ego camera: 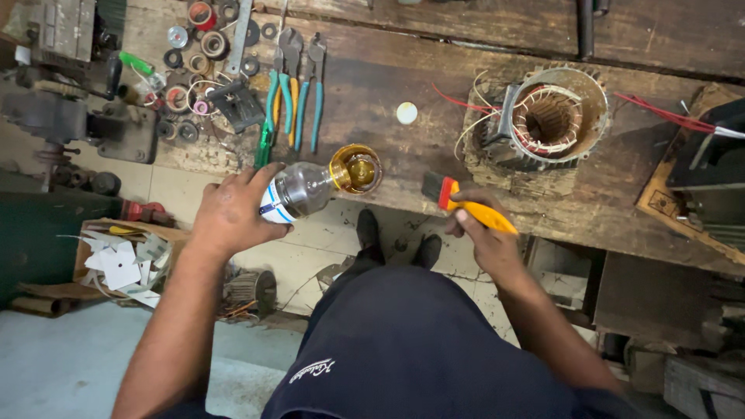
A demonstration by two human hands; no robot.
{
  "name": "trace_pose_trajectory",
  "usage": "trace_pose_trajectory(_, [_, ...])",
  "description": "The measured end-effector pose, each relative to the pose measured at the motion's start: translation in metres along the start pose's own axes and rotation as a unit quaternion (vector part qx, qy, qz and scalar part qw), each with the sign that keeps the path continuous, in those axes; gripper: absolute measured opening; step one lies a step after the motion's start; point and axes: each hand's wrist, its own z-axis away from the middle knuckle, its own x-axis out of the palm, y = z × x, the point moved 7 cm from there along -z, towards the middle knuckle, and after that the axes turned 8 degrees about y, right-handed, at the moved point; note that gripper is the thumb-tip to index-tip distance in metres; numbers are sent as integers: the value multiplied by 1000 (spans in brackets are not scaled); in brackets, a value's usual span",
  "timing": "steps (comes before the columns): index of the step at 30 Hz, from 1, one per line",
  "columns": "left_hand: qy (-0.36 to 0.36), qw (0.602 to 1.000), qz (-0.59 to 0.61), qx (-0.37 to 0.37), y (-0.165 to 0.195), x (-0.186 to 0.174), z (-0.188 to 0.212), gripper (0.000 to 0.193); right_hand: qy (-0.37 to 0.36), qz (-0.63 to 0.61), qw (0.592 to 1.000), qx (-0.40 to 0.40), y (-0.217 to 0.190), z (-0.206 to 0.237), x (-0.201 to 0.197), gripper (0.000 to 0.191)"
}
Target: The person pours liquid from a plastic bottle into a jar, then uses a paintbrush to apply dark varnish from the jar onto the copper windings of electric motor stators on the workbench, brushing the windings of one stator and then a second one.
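Amber liquid sits in the open bottle (310, 188), which the left hand (233, 213) tips sideways at the table (403, 147) edge, fingers wrapped around it; right hand (485, 237) fingers grip the orange-handled brush (466, 203), bristles near the bottle's mouth, motor stator (547, 120) behind.

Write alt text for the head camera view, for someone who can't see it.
The left hand tilts an open bottle of amber liquid over a wooden workbench while the right hand holds a yellow-handled brush. A motor stator and pliers lie on the bench.
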Motion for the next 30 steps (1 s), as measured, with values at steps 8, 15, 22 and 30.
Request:
trace_pose_trajectory(8, [8, 1000, -26, 15, 6, -11, -2, 100, -18, -19, 1000, -3, 5, -1, 11, 19])
trace_pose_trajectory(15, [-1, 999, -51, 8, 8, -15, -1, 100, -37, -6, 999, 0, 11, 0, 11, 21])
trace_pose_trajectory(22, [0, 996, -84, 14, 14, -23, -2, 101, -22, -8, 1000, 9, 15, -1, 4, 22])
trace_pose_trajectory(30, [13, 993, -119, 21, 21, -32, -4, 101, -15, -11, 1000, 10, 12, -1, 0, 22])
